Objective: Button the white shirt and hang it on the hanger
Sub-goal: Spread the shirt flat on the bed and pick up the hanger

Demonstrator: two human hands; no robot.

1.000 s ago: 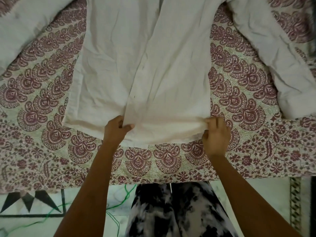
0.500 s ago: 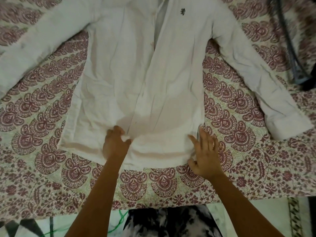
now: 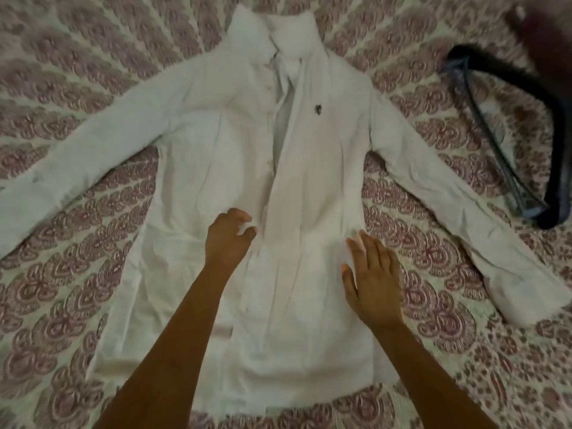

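Note:
The white shirt (image 3: 312, 168) lies face up on the bed, sleeves spread to both sides, collar at the top. Its front is open from the collar down the chest, with a small dark logo on the right panel. My left hand (image 3: 227, 243) is at mid-shirt on the left panel, beside the front opening, its fingers and thumb curled round a bit of the cloth. My right hand (image 3: 373, 283) rests flat on the right panel, fingers straight. A dark hanger (image 3: 557, 168) lies on the bed at the upper right, apart from the shirt's right sleeve.
A bedsheet (image 3: 433, 305) with a maroon floral print covers the whole bed under the shirt. A blurred dark shape (image 3: 548, 29) fills the top right corner above the hanger.
Both hands have moved from the hem up to the middle of the shirt. My right hand let go of the hem and lies flat. The view has lifted, showing the collar and hanger.

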